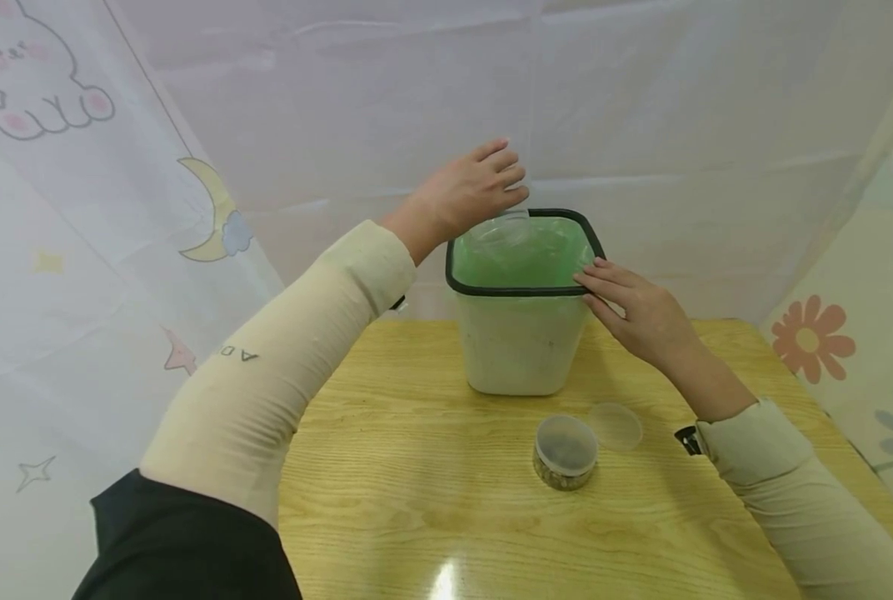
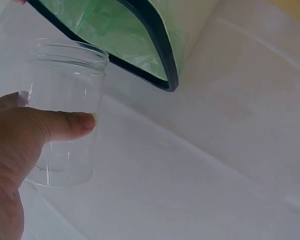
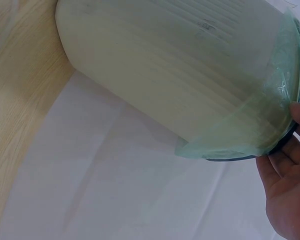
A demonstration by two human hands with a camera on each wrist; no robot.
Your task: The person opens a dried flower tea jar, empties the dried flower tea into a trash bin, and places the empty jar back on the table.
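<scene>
My left hand (image 1: 476, 187) grips a clear glass jar (image 2: 65, 90) around its side, with the thumb lying across it. The jar is tipped with its threaded mouth towards the waste bin (image 1: 517, 346), over the bin's far left edge. No contents show in the jar. A green plastic liner (image 1: 521, 258) lines the white bin under a black rim. My right hand (image 1: 641, 317) holds that rim at the right side, thumb on one face and fingers on the other.
A small round clear container (image 1: 566, 454) with brownish bits inside stands on the wooden table (image 1: 386, 467) before the bin. Beside it lies a flat translucent disc (image 1: 617, 427), like a lid. A pale printed sheet (image 1: 386, 100) hangs behind the table.
</scene>
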